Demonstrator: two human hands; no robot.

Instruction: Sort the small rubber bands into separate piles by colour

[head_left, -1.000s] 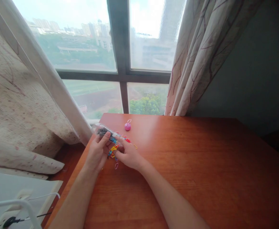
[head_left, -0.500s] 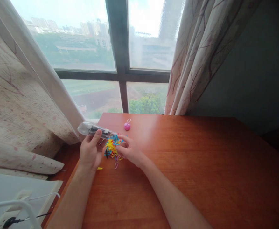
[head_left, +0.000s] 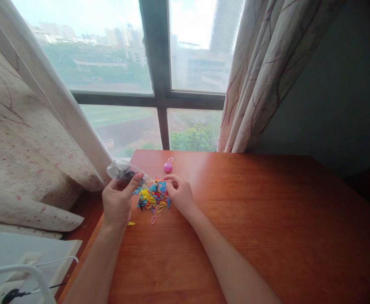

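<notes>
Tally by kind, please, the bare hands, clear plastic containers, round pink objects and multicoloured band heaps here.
Bare hands (left hand, right hand): 2
Clear plastic container: 1
Round pink object with loop: 1
Multicoloured band heap: 1
Total: 5

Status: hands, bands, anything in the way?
Left hand holding container. Right hand at bands, grip unclear. Bands heaped on table. Pink piece just beyond.
</notes>
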